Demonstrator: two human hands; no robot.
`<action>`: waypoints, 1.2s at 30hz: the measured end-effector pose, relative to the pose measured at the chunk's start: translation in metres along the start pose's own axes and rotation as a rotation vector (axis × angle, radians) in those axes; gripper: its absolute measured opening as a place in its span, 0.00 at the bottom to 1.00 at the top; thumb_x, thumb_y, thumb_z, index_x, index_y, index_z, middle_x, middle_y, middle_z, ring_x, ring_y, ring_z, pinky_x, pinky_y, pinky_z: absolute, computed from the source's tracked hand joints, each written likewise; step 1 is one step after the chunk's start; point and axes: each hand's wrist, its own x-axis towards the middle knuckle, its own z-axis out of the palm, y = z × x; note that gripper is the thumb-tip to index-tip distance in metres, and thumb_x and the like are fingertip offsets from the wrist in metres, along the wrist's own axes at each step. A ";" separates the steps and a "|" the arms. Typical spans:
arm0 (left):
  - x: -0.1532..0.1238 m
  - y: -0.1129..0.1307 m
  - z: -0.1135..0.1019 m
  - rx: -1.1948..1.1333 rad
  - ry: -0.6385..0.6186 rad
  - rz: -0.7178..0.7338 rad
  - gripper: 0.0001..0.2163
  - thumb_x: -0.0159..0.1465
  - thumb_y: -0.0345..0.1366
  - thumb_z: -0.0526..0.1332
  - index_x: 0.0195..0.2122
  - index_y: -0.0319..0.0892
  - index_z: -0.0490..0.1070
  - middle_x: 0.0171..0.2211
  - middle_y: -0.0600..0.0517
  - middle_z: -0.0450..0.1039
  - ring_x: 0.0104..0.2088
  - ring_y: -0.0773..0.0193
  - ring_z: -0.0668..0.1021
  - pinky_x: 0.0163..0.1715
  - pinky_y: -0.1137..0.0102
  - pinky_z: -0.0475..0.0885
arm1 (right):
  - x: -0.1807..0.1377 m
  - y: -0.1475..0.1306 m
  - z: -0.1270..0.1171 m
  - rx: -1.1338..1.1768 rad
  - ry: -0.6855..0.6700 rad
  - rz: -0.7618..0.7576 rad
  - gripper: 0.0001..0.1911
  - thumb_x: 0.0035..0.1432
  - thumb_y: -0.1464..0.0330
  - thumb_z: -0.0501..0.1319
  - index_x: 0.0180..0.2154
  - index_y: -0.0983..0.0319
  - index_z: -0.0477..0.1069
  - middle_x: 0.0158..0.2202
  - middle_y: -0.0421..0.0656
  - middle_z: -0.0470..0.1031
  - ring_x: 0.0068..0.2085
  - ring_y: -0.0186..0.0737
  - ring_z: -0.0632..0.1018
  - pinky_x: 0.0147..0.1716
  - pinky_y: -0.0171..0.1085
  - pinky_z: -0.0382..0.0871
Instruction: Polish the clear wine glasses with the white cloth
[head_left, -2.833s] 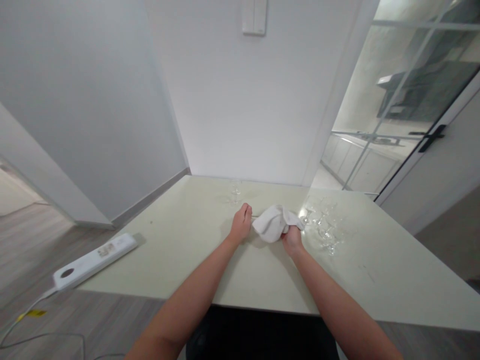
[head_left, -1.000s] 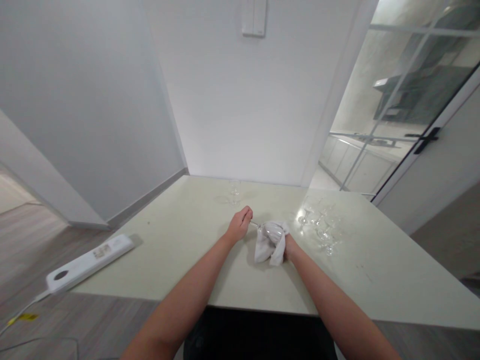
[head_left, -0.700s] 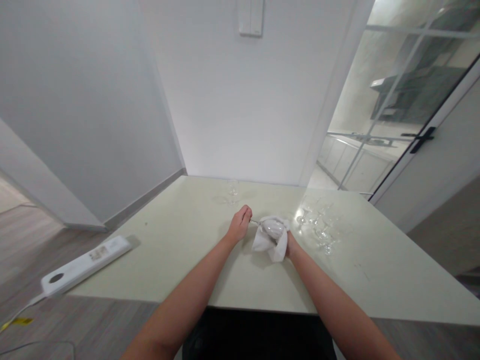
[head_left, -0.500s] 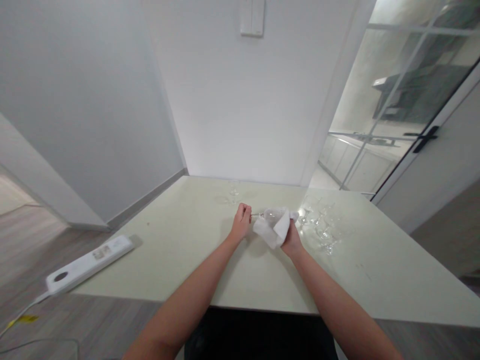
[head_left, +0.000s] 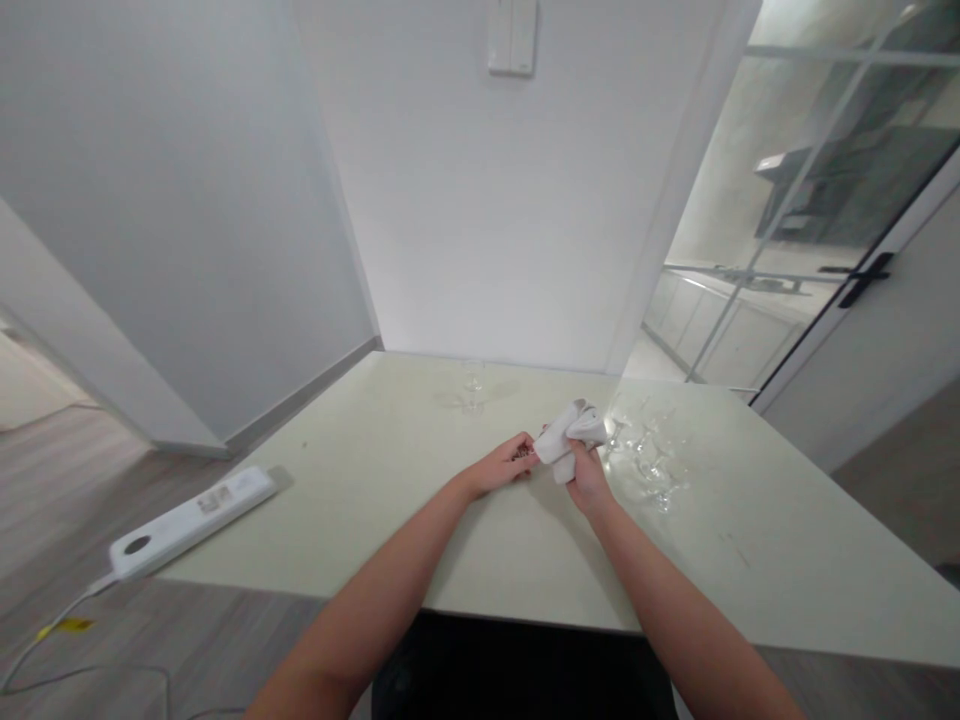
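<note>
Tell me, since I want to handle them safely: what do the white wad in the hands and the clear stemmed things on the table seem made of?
The cloth, bunched in the right hand, looks like soft matte white fabric: it folds and drapes. The stemmed glasses look like clear glossy glass, see-through with bright glints. The left hand touches the cloth's edge.

No readable text (power strip [head_left: 191,521] label blurred).
</note>
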 end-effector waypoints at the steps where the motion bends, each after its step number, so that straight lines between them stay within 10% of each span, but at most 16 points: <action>1: 0.000 0.001 0.001 -0.017 -0.017 -0.007 0.17 0.62 0.51 0.59 0.38 0.41 0.63 0.28 0.54 0.65 0.28 0.69 0.69 0.27 0.74 0.63 | 0.000 -0.001 0.001 0.002 0.004 0.016 0.23 0.50 0.57 0.64 0.47 0.58 0.69 0.41 0.43 0.79 0.45 0.46 0.78 0.44 0.45 0.72; 9: 0.010 -0.004 0.004 -0.215 0.181 0.016 0.18 0.61 0.53 0.57 0.32 0.41 0.60 0.29 0.54 0.65 0.28 0.68 0.71 0.29 0.71 0.67 | 0.000 0.006 -0.001 -0.054 -0.042 0.061 0.18 0.50 0.55 0.63 0.40 0.58 0.73 0.42 0.42 0.79 0.47 0.45 0.76 0.46 0.43 0.70; 16: 0.003 0.006 -0.012 -0.049 -0.007 -0.044 0.17 0.63 0.49 0.56 0.40 0.39 0.70 0.36 0.49 0.69 0.31 0.66 0.71 0.31 0.71 0.67 | 0.004 0.013 -0.013 -0.305 0.034 -0.051 0.17 0.40 0.65 0.69 0.36 0.61 0.74 0.36 0.42 0.79 0.39 0.42 0.76 0.46 0.44 0.69; 22: 0.006 0.014 -0.028 -0.177 0.289 0.094 0.20 0.59 0.50 0.61 0.44 0.39 0.69 0.37 0.49 0.70 0.32 0.66 0.72 0.30 0.72 0.66 | -0.004 0.011 -0.004 -0.502 -0.232 -0.094 0.18 0.42 0.67 0.68 0.39 0.60 0.74 0.40 0.43 0.78 0.43 0.44 0.76 0.49 0.45 0.68; 30: -0.002 0.022 -0.024 -0.514 0.047 0.108 0.27 0.53 0.44 0.69 0.53 0.42 0.66 0.49 0.41 0.71 0.47 0.54 0.74 0.43 0.66 0.67 | -0.019 0.008 -0.001 -0.497 -0.433 0.335 0.16 0.48 0.63 0.65 0.40 0.62 0.72 0.26 0.40 0.76 0.28 0.41 0.77 0.36 0.46 0.73; 36: 0.003 0.018 -0.022 -0.375 0.260 0.114 0.25 0.52 0.41 0.71 0.50 0.40 0.69 0.39 0.48 0.73 0.37 0.63 0.74 0.38 0.70 0.66 | -0.019 0.005 0.004 -0.588 -0.375 0.017 0.19 0.43 0.69 0.66 0.41 0.60 0.73 0.42 0.43 0.78 0.44 0.43 0.77 0.50 0.47 0.68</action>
